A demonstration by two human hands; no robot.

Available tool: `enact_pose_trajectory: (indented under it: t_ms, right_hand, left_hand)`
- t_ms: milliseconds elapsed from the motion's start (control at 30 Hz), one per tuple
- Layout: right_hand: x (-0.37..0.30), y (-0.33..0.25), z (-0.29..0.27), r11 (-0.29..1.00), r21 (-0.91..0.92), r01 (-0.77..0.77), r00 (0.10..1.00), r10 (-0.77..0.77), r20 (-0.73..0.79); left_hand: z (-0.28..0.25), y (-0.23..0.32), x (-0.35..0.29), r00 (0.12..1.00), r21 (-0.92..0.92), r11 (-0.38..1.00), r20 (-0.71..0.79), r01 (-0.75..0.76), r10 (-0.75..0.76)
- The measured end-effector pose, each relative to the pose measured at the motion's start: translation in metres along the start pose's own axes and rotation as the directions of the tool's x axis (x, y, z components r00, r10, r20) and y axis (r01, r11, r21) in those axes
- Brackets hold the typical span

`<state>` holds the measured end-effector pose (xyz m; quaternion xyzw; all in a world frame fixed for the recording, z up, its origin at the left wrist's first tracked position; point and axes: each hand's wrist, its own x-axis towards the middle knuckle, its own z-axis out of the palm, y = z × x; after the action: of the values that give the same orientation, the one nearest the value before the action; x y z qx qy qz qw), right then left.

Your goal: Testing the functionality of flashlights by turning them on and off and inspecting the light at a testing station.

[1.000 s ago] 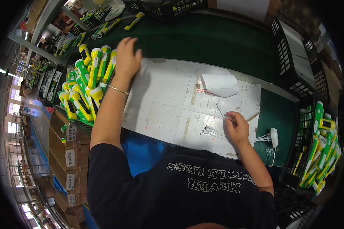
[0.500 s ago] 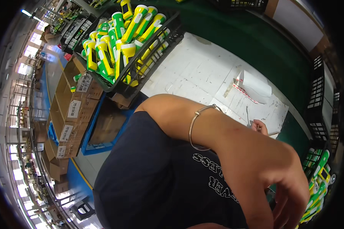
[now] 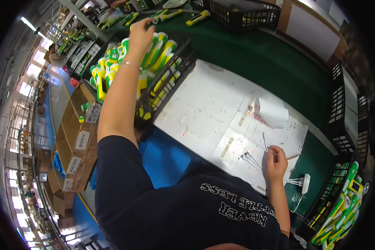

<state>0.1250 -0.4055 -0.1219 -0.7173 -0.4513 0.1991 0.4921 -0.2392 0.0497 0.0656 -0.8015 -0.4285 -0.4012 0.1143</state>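
Observation:
My left hand (image 3: 141, 35), a thin metal bangle (image 3: 131, 63) on its wrist, reaches over a black crate (image 3: 171, 89) of green and yellow flashlights (image 3: 158, 52) at the far left. Its fingers are curled down on a flashlight (image 3: 132, 27) at the top of the pile, most of which they hide. Over the right part of the white board (image 3: 196, 110), my right hand (image 3: 276, 160) has its fingers pinched on a thin grey-white cable (image 3: 265, 142). Beside it lie several white cables with small plugs (image 3: 248, 157).
A curled white sheet (image 3: 273, 113) lies on the board. Right of my right hand is a white block with cables (image 3: 306, 183). More flashlights (image 3: 341, 212) fill a crate at the lower right. Cardboard boxes (image 3: 77, 146) stand at left; another black crate (image 3: 241, 16) stands at the back.
My left hand has swung from the lower right, close to the camera, to the crate at the far left. My right hand stays by the thin cable, now in fuller view.

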Motion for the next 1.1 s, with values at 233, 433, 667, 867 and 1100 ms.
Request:
enact_pose_trajectory:
  t_ms: [233,433,667,867,1100]
  right_hand:
    - [-0.001,-0.011,-0.001,0.994,-0.108,0.028,0.999,-0.032,-0.04]
    - [-0.001,-0.011,0.002,0.988,-0.157,-0.008,0.999,0.0,-0.05]
    - [0.004,-0.022,0.006,0.973,-0.228,0.023,0.999,-0.031,-0.033]
    - [0.006,-0.025,0.006,0.968,-0.249,0.013,1.0,-0.01,0.014]
    - [0.006,-0.024,0.005,0.975,-0.223,0.017,0.999,-0.028,-0.046]
  left_hand:
    - [0.029,-0.087,-0.02,0.632,0.574,0.66,0.29,0.486,-0.718]
    - [0.033,-0.055,0.003,0.569,0.676,0.549,0.229,0.491,-0.79]
    - [0.04,-0.159,0.011,0.458,0.679,0.379,0.07,0.629,-0.886]
    - [0.041,-0.091,0.013,0.549,0.735,0.483,0.181,0.476,-0.816]
    - [0.03,-0.096,0.012,0.485,0.782,0.537,0.353,0.318,-0.8]
